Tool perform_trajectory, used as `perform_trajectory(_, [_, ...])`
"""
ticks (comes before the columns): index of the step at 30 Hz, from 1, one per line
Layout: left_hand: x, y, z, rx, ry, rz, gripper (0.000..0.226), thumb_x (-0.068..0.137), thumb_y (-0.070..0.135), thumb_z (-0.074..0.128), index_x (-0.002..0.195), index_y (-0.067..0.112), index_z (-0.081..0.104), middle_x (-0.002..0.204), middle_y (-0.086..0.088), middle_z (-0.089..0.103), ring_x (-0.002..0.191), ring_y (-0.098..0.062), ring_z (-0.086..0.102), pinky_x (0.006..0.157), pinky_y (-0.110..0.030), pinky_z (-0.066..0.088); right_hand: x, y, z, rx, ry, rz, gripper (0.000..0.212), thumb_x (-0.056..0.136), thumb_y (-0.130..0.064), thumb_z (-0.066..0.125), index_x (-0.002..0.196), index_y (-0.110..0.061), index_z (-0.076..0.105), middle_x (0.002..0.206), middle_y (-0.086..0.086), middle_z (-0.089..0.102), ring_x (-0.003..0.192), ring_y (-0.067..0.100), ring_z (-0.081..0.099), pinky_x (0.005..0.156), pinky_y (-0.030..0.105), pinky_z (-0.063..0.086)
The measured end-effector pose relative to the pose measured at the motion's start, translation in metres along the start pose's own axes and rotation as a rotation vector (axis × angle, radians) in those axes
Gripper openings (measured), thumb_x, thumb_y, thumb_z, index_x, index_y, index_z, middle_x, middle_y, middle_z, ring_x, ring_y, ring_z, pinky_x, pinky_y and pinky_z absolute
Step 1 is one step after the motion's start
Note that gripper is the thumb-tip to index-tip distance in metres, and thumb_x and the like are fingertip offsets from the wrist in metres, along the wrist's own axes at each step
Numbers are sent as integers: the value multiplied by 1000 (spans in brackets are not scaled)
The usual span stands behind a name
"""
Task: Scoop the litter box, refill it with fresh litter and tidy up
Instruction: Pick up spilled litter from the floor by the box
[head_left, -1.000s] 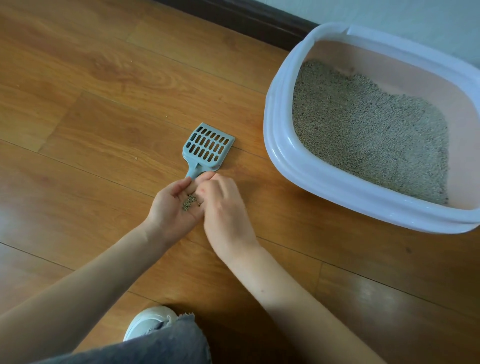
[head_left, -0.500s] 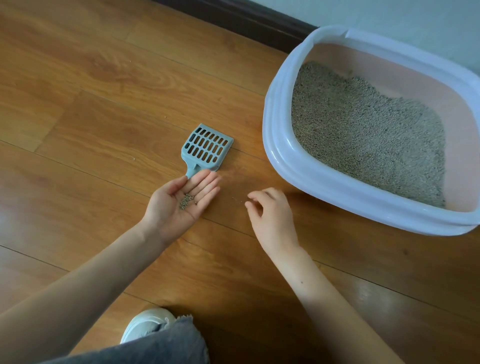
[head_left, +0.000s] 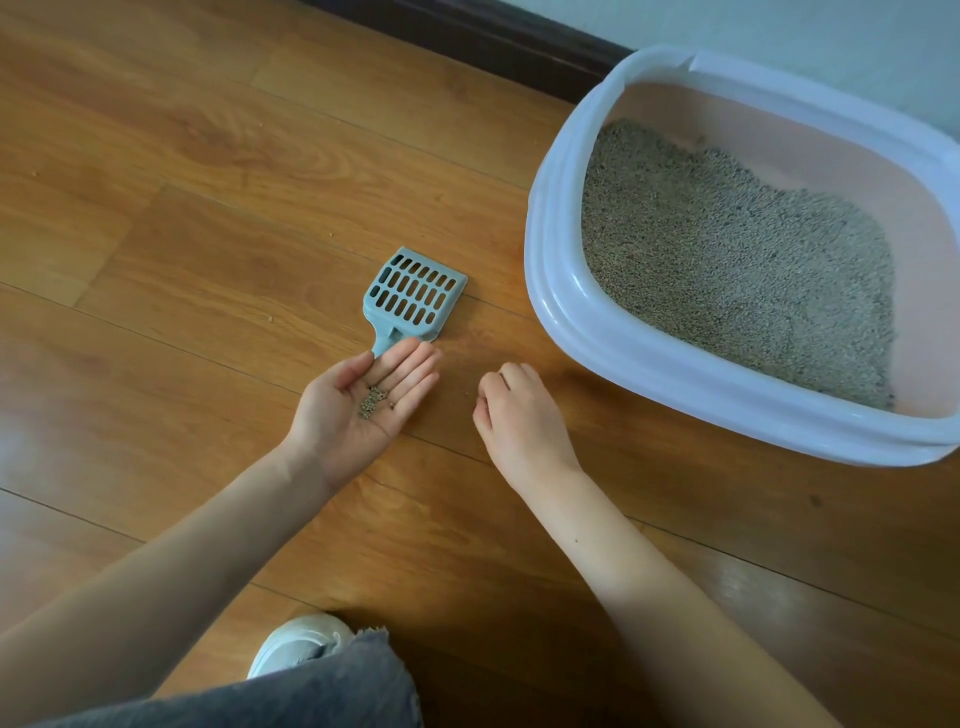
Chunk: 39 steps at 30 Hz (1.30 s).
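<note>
Head view, left hand (head_left: 363, 410) spread cupping gritty granules (head_left: 373, 401), right hand (head_left: 519, 410) fingers curled together.

Both forearms are bare, with no sleeves, rings or watch near the fingers. Grey frayed-hem jeans (head_left: 311, 686) cover one leg above a white sneaker (head_left: 296, 642).

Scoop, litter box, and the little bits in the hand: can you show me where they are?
scoop (head_left: 414, 295), head view, on the slotted blade.
litter box (head_left: 571, 317), head view, on the white rim's near left side.
litter bits (head_left: 373, 401), head view, on the small pile in the open left palm.
</note>
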<state>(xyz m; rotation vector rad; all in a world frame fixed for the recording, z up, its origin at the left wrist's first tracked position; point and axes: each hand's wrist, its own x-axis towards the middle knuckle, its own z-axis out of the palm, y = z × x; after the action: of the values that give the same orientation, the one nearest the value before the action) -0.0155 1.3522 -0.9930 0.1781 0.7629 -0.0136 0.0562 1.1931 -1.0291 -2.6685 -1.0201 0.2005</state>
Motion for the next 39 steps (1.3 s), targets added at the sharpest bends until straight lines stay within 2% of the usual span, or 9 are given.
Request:
perform_trajectory(7, [0, 5, -1, 9, 11, 19, 45, 100, 17, 31, 109, -12, 64, 120, -25, 63, 108, -37, 63, 92, -49, 49, -10, 3, -2, 223, 38, 119, 17, 93, -8, 54, 105, -9, 66, 104, 4, 61, 97, 15, 55, 86, 28, 53])
perform_trajectory(10, [0, 6, -1, 9, 15, 23, 45, 100, 17, 31, 109, -12, 64, 120, -25, 63, 108, -37, 63, 92, -50, 49, -11, 1, 1, 280, 68, 137, 16, 93, -12, 57, 104, -9, 68, 103, 4, 61, 96, 15, 56, 84, 30, 54])
perform_trajectory(16, [0, 4, -1, 13, 10, 17, 46, 101, 19, 30, 110, -12, 63, 120, -24, 63, 109, -37, 63, 93, -50, 49, -7, -2, 10, 185, 135, 78, 10, 88, -8, 66, 96, -5, 70, 91, 9, 64, 84, 19, 59, 71, 28, 56])
perform_trajectory(21, [-1, 3, -3, 15, 10, 15, 46, 101, 19, 30, 111, -12, 63, 121, -24, 62, 110, -37, 63, 93, -50, 49, -4, -5, 15, -9, 97, 22, 7, 84, -9, 70, 88, -6, 65, 83, 7, 62, 77, 16, 55, 64, 24, 55])
perform_trajectory(25, [-2, 5, -3, 23, 22, 21, 46, 101, 18, 31, 110, -12, 64, 121, -25, 62, 109, -37, 63, 92, -49, 50, -1, -9, 12, 29, 112, 19, 9, 80, -7, 73, 84, -5, 65, 79, 7, 62, 74, 18, 56, 61, 27, 56])
perform_trajectory(31, [-1, 6, -5, 24, 31, 13, 46, 100, 19, 31, 109, -12, 65, 121, -25, 62, 109, -37, 63, 93, -49, 49, 7, -15, 6, -79, -25, -3, 7, 92, -10, 60, 99, -7, 60, 96, 7, 60, 88, 17, 53, 76, 25, 52])
perform_trajectory(35, [0, 2, -4, 19, 28, 4, 48, 100, 19, 30, 104, -12, 67, 120, -25, 63, 109, -36, 63, 93, -48, 48, 18, -25, 0, -216, -98, -109, 25, 95, -10, 54, 118, 0, 55, 112, 15, 60, 101, 23, 55, 85, 28, 48])
perform_trajectory(37, [0, 1, -4, 8, 23, 3, 47, 100, 19, 31, 106, -12, 66, 120, -25, 63, 109, -36, 63, 93, -48, 49, 23, -28, -8, -147, -101, -74, 30, 98, -15, 50, 122, 2, 52, 115, 15, 58, 102, 22, 54, 86, 27, 47])
perform_trajectory(39, [1, 2, -5, -13, 25, 6, 46, 99, 19, 32, 109, -11, 65, 120, -24, 63, 109, -35, 63, 92, -46, 50, 25, -35, -18, 47, -88, -52, 25, 100, -15, 45, 116, 1, 52, 110, 15, 55, 99, 22, 52, 81, 23, 43])
